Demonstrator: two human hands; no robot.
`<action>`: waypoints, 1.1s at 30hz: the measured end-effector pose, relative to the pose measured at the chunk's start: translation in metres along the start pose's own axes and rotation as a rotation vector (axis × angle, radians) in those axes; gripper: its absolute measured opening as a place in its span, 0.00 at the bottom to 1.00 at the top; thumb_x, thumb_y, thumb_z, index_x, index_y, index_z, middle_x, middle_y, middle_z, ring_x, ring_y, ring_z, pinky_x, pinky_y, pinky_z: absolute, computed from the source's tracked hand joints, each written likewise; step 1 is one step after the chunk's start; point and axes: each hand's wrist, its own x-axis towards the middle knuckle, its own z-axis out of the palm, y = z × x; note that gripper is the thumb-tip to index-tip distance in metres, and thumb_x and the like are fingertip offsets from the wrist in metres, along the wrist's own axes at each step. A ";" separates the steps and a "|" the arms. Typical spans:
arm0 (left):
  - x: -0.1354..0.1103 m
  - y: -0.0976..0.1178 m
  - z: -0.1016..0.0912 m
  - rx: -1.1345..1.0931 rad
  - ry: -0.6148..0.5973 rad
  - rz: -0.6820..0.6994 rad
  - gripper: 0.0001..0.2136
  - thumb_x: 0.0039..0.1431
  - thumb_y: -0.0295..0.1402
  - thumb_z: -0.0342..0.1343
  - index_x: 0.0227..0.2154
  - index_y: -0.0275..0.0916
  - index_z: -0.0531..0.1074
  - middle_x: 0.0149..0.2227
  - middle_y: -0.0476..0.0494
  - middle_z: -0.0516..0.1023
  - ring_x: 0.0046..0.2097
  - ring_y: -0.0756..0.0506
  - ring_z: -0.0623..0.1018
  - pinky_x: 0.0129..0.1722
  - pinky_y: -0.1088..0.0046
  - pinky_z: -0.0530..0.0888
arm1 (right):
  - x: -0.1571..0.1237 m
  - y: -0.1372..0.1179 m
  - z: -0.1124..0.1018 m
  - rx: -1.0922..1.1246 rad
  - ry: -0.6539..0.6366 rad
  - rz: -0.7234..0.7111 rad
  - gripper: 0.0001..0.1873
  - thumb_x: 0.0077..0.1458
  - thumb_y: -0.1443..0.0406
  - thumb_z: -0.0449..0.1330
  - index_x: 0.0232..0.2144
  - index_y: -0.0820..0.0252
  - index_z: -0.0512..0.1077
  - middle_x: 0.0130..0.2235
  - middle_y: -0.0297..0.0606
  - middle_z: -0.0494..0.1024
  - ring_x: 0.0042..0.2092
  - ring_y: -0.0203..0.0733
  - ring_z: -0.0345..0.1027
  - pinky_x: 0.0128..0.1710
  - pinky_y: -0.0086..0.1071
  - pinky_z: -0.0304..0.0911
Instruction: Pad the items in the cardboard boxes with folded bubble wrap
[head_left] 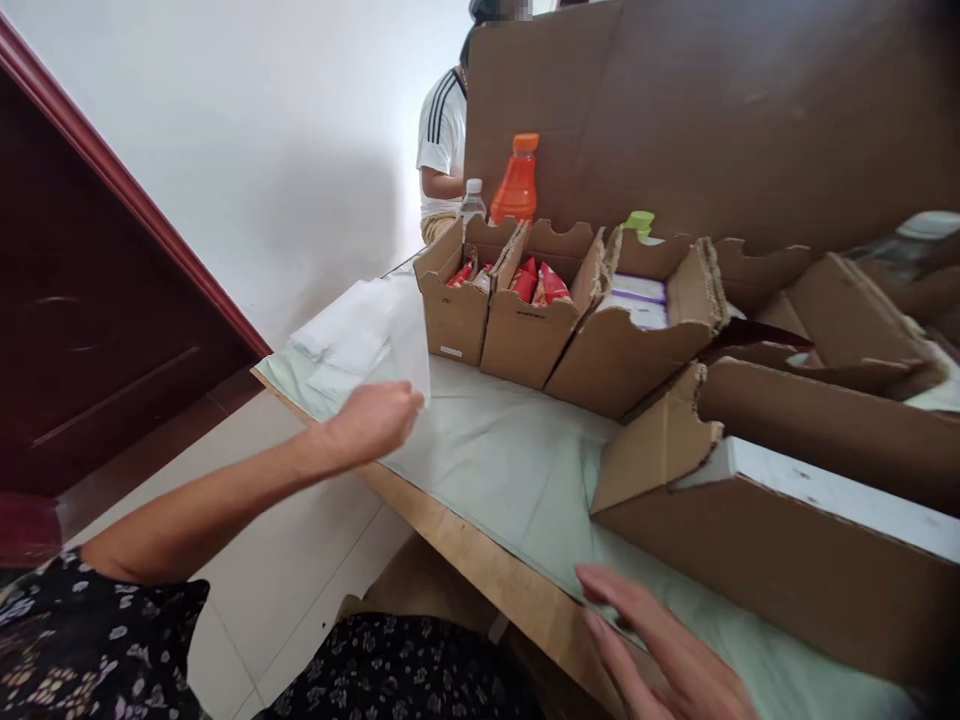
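My left hand is closed in a pinch on a thin, see-through plastic bag, which hangs above the table's left part. Beneath and behind it lies a pile of similar clear bags on the pale green tablecloth. At the front edge, my right hand is held with its fingers apart and nothing in them. Closest to that hand is a cardboard box with a white flat item inside.
Cardboard bins hold red packets and white-and-purple packs. Behind them stand an orange bottle, a clear bottle and a tall cardboard panel. A person in a white shirt sits beyond. The table's wooden edge runs diagonally.
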 end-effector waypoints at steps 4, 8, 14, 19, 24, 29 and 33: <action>-0.022 0.073 0.031 -0.043 -0.098 0.235 0.12 0.64 0.23 0.51 0.40 0.35 0.80 0.41 0.34 0.82 0.41 0.37 0.83 0.39 0.62 0.78 | 0.040 -0.016 0.028 -0.045 -0.037 -0.081 0.23 0.67 0.69 0.55 0.62 0.57 0.68 0.56 0.47 0.80 0.55 0.49 0.78 0.53 0.42 0.78; -0.035 0.105 0.043 -0.123 -0.138 0.378 0.11 0.62 0.22 0.52 0.42 0.34 0.79 0.43 0.32 0.82 0.45 0.35 0.83 0.44 0.59 0.79 | 0.056 -0.017 0.056 -0.105 -0.173 -0.113 0.33 0.59 0.74 0.55 0.67 0.57 0.65 0.66 0.52 0.70 0.64 0.57 0.69 0.54 0.51 0.75; -0.057 0.069 0.032 -0.559 -0.107 0.530 0.14 0.65 0.33 0.59 0.53 0.40 0.76 0.46 0.42 0.83 0.47 0.41 0.83 0.48 0.64 0.80 | 0.057 -0.012 0.072 0.235 -0.171 0.017 0.15 0.63 0.71 0.57 0.48 0.59 0.79 0.54 0.50 0.82 0.56 0.57 0.75 0.53 0.54 0.73; -0.077 0.004 0.047 -0.841 -0.005 0.528 0.31 0.65 0.46 0.61 0.69 0.48 0.64 0.69 0.36 0.69 0.70 0.35 0.69 0.65 0.53 0.72 | 0.060 -0.010 0.069 0.421 -0.109 0.245 0.13 0.70 0.63 0.55 0.42 0.56 0.80 0.45 0.40 0.85 0.48 0.47 0.78 0.52 0.41 0.72; -0.083 -0.004 0.075 -0.851 0.060 0.407 0.43 0.60 0.44 0.66 0.74 0.52 0.51 0.68 0.36 0.71 0.67 0.34 0.73 0.61 0.54 0.77 | 0.066 -0.008 0.058 0.583 -0.098 0.537 0.14 0.68 0.59 0.55 0.35 0.58 0.77 0.31 0.34 0.79 0.33 0.39 0.72 0.34 0.30 0.68; -0.055 0.043 0.084 -0.963 0.300 0.278 0.12 0.66 0.33 0.56 0.50 0.41 0.77 0.44 0.42 0.84 0.45 0.42 0.83 0.43 0.68 0.81 | 0.066 -0.014 0.051 0.751 -0.139 0.653 0.11 0.62 0.59 0.59 0.43 0.56 0.75 0.39 0.37 0.81 0.39 0.41 0.75 0.42 0.34 0.71; -0.031 0.064 0.087 -1.049 0.271 0.214 0.13 0.65 0.33 0.55 0.49 0.38 0.77 0.30 0.50 0.79 0.33 0.48 0.78 0.36 0.72 0.77 | 0.062 -0.018 0.053 0.853 -0.069 0.777 0.21 0.59 0.56 0.63 0.52 0.56 0.71 0.35 0.34 0.79 0.36 0.40 0.73 0.38 0.32 0.69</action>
